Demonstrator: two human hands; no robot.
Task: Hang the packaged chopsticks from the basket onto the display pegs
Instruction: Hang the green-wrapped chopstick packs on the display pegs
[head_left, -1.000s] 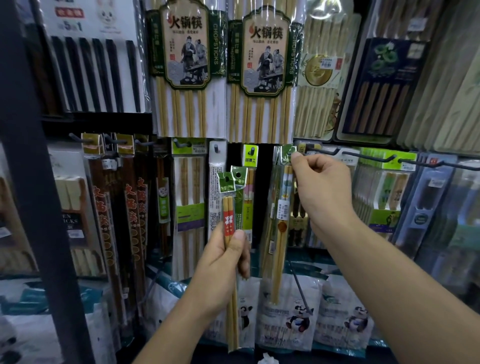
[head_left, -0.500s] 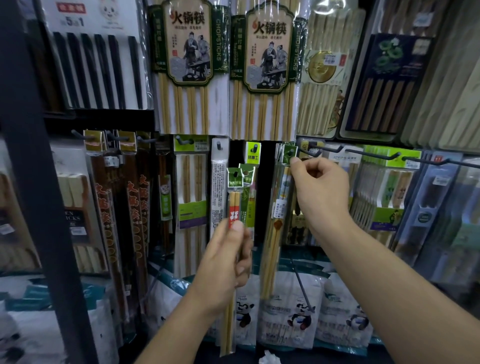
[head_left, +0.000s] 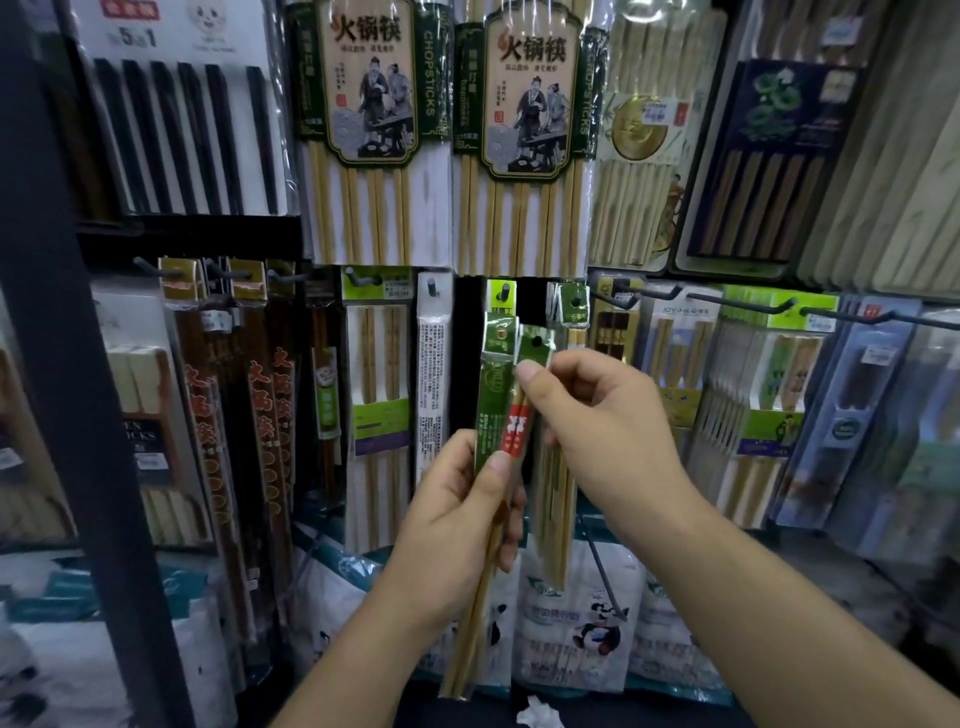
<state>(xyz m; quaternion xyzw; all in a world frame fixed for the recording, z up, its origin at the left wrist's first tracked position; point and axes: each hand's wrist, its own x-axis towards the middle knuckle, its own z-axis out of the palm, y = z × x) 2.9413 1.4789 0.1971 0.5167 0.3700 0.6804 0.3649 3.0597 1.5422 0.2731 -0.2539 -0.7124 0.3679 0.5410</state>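
My left hand (head_left: 457, 525) grips two slim chopstick packs side by side: one with a green sleeve (head_left: 488, 415) and one with a red label (head_left: 516, 431) and green header. My right hand (head_left: 597, 421) pinches the red-label pack near its top, thumb at the header just below its hang hole. A pack with a green header (head_left: 574, 306) hangs on a peg directly above and behind my right hand. The basket is out of view.
Display wall full of hanging chopstick packs: large bamboo sets (head_left: 374, 130) above, dark brown packs (head_left: 249, 415) left, green-headed packs (head_left: 769, 395) on long black pegs (head_left: 743, 306) right. A dark shelf post (head_left: 67, 364) stands at left. Panda-printed bags (head_left: 582, 623) sit below.
My right hand left the pack hanging on the peg and came down left to pinch the red-label pack. My left hand lifted its packs slightly.
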